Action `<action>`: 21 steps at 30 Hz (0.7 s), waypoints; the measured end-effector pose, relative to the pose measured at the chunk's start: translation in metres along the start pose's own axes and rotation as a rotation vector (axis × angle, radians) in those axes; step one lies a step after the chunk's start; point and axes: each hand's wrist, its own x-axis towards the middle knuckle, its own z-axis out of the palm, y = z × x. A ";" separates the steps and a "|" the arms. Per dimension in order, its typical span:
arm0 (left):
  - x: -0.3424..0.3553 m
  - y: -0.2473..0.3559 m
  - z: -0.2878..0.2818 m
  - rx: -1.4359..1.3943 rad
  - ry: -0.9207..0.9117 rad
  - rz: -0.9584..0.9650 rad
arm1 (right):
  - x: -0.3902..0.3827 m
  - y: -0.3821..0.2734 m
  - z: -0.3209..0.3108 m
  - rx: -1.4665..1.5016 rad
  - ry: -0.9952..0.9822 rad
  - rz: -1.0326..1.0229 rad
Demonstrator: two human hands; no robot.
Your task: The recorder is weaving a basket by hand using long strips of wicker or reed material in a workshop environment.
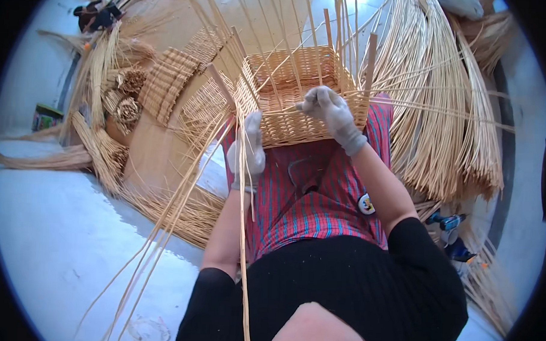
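Pale floor; wicker basket [299, 96] on lap, right fingers [316, 103] on rim.

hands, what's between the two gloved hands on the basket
In the head view, the near woven wall of the half-made wicker basket lies between the left hand and the right hand, with a loose willow rod crossing the gap.

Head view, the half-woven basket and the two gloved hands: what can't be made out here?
- Basket: its base is hidden, resting on the striped cloth over the lap.
- Right hand: fingers curl over the basket rim; the strand gripped is too thin to tell.
- Left hand: palm side hidden behind the glove and the long strands.
- Blue tool: partly buried in the loose reeds.
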 end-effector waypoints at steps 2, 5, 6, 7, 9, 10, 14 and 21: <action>0.010 -0.002 0.017 -0.280 -0.234 -0.448 | -0.013 -0.021 -0.002 -0.241 -0.011 0.063; 0.032 -0.016 0.038 -0.544 -0.344 -0.578 | -0.007 -0.039 0.015 -0.541 0.103 -0.026; 0.035 -0.016 0.049 -0.458 -0.215 -0.261 | 0.006 -0.038 0.032 -0.707 0.077 -0.204; 0.036 -0.017 0.053 -0.444 -0.187 -0.372 | 0.028 -0.034 0.054 -0.866 0.004 -0.540; 0.033 -0.015 0.062 -0.415 -0.138 -0.593 | 0.075 -0.028 0.092 -1.181 -0.088 -0.851; 0.031 -0.015 0.063 -0.438 -0.159 -0.773 | 0.078 -0.026 0.092 -1.197 -0.095 -0.854; 0.024 -0.011 0.060 -0.214 -0.064 -0.340 | 0.056 -0.020 0.053 -0.640 -0.011 -0.502; 0.041 0.005 0.056 -0.376 -0.280 -0.906 | -0.028 -0.013 0.002 -0.292 0.119 -0.217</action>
